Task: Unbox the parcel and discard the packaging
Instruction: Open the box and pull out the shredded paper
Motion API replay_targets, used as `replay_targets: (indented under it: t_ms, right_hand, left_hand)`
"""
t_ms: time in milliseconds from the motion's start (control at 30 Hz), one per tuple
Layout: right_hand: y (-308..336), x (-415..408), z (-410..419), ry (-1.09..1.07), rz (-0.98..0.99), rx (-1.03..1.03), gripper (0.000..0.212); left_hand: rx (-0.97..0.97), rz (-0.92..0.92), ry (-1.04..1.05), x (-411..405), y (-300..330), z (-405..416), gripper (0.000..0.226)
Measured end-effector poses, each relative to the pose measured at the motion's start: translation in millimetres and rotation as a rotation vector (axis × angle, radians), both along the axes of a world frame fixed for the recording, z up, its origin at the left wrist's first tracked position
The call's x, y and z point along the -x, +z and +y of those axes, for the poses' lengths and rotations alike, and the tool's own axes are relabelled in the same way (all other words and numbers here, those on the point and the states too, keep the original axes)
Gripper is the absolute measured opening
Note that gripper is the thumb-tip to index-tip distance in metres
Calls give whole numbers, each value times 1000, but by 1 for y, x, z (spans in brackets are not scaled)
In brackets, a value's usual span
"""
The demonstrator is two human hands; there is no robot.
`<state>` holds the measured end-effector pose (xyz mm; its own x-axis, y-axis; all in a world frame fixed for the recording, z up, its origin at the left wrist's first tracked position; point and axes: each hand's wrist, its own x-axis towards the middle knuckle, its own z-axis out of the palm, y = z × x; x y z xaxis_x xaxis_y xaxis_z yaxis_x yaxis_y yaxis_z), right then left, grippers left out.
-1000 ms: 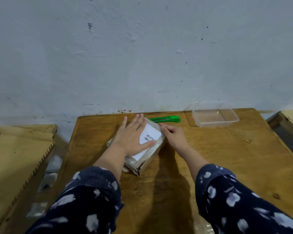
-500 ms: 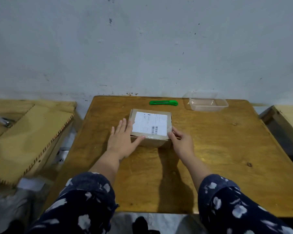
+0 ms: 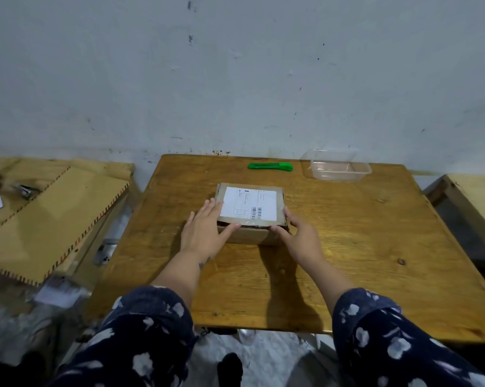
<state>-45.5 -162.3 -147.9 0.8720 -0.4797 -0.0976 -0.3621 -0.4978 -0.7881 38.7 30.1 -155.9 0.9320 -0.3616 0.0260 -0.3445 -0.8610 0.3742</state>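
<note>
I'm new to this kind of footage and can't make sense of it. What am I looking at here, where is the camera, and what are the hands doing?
There is no machine here. A person wears one wide-angle camera on the head, looking forward and down, so you see their own two arms in dark patterned sleeves reaching away from you.

On the wooden table sits a cardboard parcel with a white shipping label on top. It looks still sealed. The left hand rests flat against the parcel's left near corner, and the right hand touches its right near corner. They steady it rather than lift it.

Farther back, near the wall, lie a green utility knife, untouched, and an empty clear plastic container to its right. Other wooden boards stand beside the table on the left.
</note>
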Motion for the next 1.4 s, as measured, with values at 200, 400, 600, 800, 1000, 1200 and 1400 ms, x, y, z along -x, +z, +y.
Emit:
replay_targets:
  t_ms: [200,400,600,800,1000,1200,1400]
  right_hand:
    - [14,-8,-3,-66,-163,-53,58]
    - [34,-40,-2,-128,-346,-130,57]
    - [47,-89,-18,-115,-302,55,57]
    - [53,-134,-42,-130,-178,239,52]
    - [49,-162,-61,-106,-74,312,45]
    - [56,-166,-68,-18,-20,357,57]
    - [82,-157,-60,125,-137,619,52]
  left_hand:
    - [277,-6,87,-6,18,-13,76]
    - [608,72,150,-26,39,-34,86]
    - [473,43,135,-73,48,-51,90]
    - [244,-152,113,-127,61,-62,61]
    - [108,-131,59,-163,60,-73,57]
    - [107,-273,36,-168,62,-76,47]
    - [249,-337,-177,-158,84,-76,31]
